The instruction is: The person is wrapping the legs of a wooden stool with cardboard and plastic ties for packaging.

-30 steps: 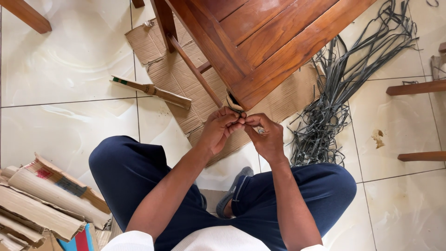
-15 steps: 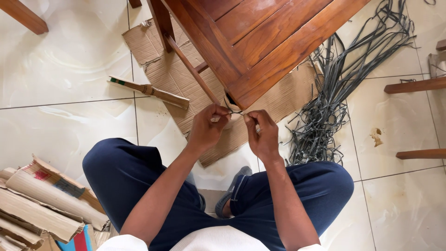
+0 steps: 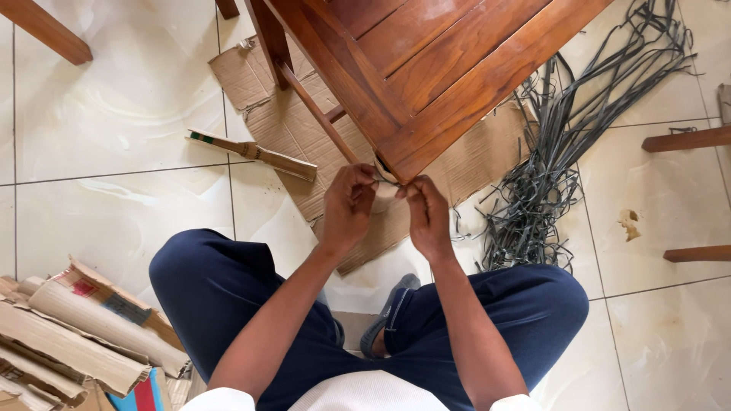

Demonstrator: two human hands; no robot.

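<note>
A small straw hand brush (image 3: 255,153) lies on white floor tiles (image 3: 114,114); torn, rolled brown cardboard scraps (image 3: 76,335) pile at lower left.

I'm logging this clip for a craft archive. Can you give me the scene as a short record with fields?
Setting: tiled floor, person seated in dark blue trousers
Left hand: at the corner of the wooden table, fingers closed
Right hand: beside it at the same corner, fingers closed
Under table: flattened cardboard
Right side: bundle of grey strips
Left side: small brush, cardboard scraps

Thin dark strip (image 3: 386,173) at chair corner (image 3: 396,164)
</note>
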